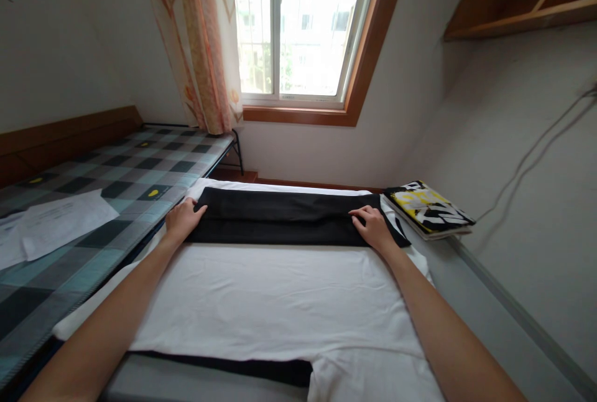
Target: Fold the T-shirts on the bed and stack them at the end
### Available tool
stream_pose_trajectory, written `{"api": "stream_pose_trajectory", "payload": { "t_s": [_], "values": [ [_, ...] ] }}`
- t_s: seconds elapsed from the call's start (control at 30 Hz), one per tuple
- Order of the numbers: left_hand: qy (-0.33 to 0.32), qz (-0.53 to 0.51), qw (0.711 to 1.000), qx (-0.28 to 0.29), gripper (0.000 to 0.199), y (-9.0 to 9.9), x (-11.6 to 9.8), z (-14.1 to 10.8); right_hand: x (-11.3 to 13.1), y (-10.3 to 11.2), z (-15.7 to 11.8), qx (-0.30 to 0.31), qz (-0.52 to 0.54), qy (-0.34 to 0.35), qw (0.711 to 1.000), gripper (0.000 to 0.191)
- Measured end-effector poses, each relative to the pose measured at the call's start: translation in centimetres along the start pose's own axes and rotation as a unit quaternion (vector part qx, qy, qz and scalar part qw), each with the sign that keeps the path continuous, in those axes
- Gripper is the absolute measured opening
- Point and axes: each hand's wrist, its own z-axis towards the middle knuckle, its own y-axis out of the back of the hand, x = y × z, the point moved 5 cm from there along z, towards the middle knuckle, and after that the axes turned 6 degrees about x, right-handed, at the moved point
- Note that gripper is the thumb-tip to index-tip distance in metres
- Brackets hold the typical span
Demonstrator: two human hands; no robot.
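Black cloth band [280, 215] lies long axis left to right, across the person's line of sight, over the far part of a white T-shirt [280, 296] spread on the grey desk [471, 302]. A strip of white shows beyond its far edge; the broad white expanse lies on the near side, with a sleeve at lower right. Cannot tell whether band and shirt are one garment. Key relation: hands at opposite ends of that axis, both arms reaching well forward, neither plainly nearer. Left hand [183, 220] is at the left end, fingers bent over the far left corner, thumb spread onto the black. Right hand [373, 224] rests on the band a little in from the right end, fingers loosely bent, thumb toward the middle. Whether either pinches cloth or only presses it, cannot tell. Near edge of the band runs nearly straight, closer to the person than the fingertips; a shallow crease follows the length between the hands. Just beyond the right end, a folded printed garment [426, 209], yellow, black and white. Off left, a checked mattress [172, 168] with paper sheets [65, 221] on it, clear of the left hand.
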Motion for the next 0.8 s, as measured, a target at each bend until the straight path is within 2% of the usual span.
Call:
{"api": "stream_pose_trajectory", "payload": {
  "t_s": [0.17,0.33,0.4,0.6,0.7,0.8],
  "values": [
    [-0.012,-0.067,0.998,-0.001,0.040,0.1,0.8,1.0,0.0,0.1,0.0,0.001,-0.002,-0.003,1.000,0.027],
    [-0.026,-0.127,0.991,0.028,0.031,0.6,1.6,1.8,0.0,0.0,0.0,0.001,-0.009,-0.001,1.000,0.026],
    [-0.030,-0.149,0.988,0.037,0.034,0.6,1.8,2.0,0.0,0.0,0.0,-0.002,-0.009,-0.002,1.000,0.026],
    [-0.064,-0.259,0.963,0.047,0.060,0.1,2.3,2.6,0.0,0.0,0.0,-0.003,0.000,-0.001,1.000,0.025],
    [-0.095,-0.292,0.951,0.048,0.055,0.7,1.7,2.6,0.0,0.0,-0.1,-0.005,0.004,-0.004,1.000,0.025],
    [-0.123,-0.245,0.961,0.044,0.039,2.4,-0.5,2.4,0.1,0.0,-0.1,-0.005,0.008,-0.006,1.000,0.025]
  ]
}}
